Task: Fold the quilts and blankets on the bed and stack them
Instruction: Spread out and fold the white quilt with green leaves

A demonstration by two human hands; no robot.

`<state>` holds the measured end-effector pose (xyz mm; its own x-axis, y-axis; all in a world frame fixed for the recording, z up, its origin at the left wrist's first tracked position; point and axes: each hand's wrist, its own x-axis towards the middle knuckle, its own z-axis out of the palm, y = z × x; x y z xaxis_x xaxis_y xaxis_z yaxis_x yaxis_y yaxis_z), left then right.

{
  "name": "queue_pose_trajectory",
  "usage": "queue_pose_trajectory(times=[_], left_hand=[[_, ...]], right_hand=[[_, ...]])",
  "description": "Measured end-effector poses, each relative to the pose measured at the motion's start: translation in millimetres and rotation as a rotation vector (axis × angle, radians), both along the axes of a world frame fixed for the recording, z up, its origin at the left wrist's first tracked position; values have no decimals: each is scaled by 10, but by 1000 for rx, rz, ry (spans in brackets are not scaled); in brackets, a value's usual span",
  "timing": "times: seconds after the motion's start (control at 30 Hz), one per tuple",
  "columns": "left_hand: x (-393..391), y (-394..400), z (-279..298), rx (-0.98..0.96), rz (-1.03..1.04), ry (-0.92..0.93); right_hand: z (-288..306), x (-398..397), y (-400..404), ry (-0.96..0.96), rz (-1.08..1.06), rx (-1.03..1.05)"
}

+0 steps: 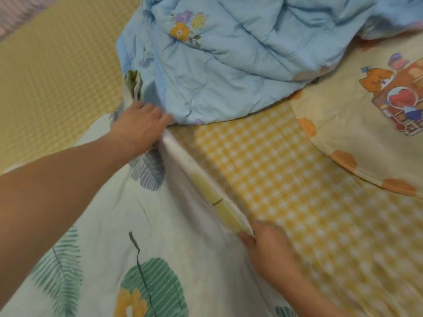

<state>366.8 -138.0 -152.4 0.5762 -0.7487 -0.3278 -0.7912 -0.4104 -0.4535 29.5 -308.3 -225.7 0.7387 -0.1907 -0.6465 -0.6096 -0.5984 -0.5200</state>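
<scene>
Your left hand (pixel 139 129) and right hand (pixel 265 245) both grip the leaf-print quilt (pixel 109 225) along its raised edge, fingers (pixel 246 239) curled round it; blue quilt (pixel 217 65) just beyond.

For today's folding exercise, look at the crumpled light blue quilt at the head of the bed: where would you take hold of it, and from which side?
Probably by the blue quilt's near hem, the rounded lower edge lying on the yellow checked sheet. That edge is exposed and faces the person. Come in from the near side; its top is bunched in folds. The left hand is already beside its lower left corner.
</scene>
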Motion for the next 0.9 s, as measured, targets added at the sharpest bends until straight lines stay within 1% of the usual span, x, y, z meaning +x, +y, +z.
queue_pose_trajectory(times=[0.03, 0.07, 0.13, 0.2, 0.27, 0.3, 0.33, 0.37, 0.4, 0.43, 0.47, 0.53, 0.6, 0.63, 0.7, 0.73, 0.8, 0.87, 0.9], left_hand=[[-121, -156, -45, -58, 124, -40], [-307, -293, -121, -101, 268, -17], [-927, -458, -330, -224, 529, 186], [-1845, -390, -472, -375, 639, 372], [-2878, -137, -421, -480, 691, 463], [-3385, 28, -381, -500, 736, 491], [-3859, 195, -336, -510, 808, 526], [-4307, 370, -288, -501, 894, 566], [-4707, 538, -227, -478, 983, 596], [-5048, 690, -179, -461, 1052, 601], [-5341, 831, -150, -451, 1093, 591], [-5787, 1101, -130, -428, 1140, 571], [-6096, 1360, -96, -447, 1130, 525], [-6210, 1480, -81, -447, 1119, 519], [-6398, 1707, -81, -438, 1111, 549], [-6507, 1810, -92, -456, 1133, 541], [-6735, 1937, -57, -506, 1224, 579], [-6961, 1939, -8, -560, 1345, 602], [-7029, 1907, 43, -608, 1450, 682]], right_hand=[[-1, -8, -17, -26, -77, -26], [-19, -24, -20, -39, -141, -29], [-73, -59, -25, -32, -194, -9], [-86, -89, -71, -6, -200, 61], [12, -181, -176, 54, -243, 256], [116, -286, -233, 130, -248, 358], [228, -445, -297, 232, -191, 416], [319, -635, -378, 337, -54, 399], [391, -828, -452, 421, 81, 337], [477, -995, -507, 462, 172, 277], [536, -1132, -531, 452, 169, 236], [630, -1333, -467, 320, 33, 168], [681, -1494, -289, 165, -26, -60], [690, -1607, -197, 107, -94, -150], [677, -1913, -73, 18, -297, -147], [681, -2077, -49, 6, -350, -115], [695, -2384, -50, 77, -345, -41], [749, -2566, -69, 214, -386, 95], [774, -2625, -84, 292, -405, 166]])
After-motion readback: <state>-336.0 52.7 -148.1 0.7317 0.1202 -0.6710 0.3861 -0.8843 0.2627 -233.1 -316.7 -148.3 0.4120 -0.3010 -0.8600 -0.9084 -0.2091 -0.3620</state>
